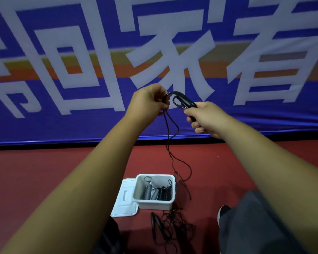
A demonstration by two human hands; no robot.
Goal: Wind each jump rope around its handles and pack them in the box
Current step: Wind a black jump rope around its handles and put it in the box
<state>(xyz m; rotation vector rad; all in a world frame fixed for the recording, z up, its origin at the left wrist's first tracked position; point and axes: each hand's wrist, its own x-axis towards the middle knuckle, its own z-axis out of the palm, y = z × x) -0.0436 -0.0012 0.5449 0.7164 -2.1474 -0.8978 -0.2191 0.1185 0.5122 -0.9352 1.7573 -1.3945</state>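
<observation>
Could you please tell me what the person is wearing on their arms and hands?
Nothing is worn that shows. The left hand and right hand are bare, with no gloves, rings or watch in view. The left forearm and right forearm have no sleeves as far as the picture reaches.

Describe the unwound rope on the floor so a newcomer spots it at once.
On the red floor stands a white box, its lid beside it. Just before the box, nearer the person, lies the loose jump rope: two black handles amid tangled cord, unlike the coiled ropes inside the box.
</observation>
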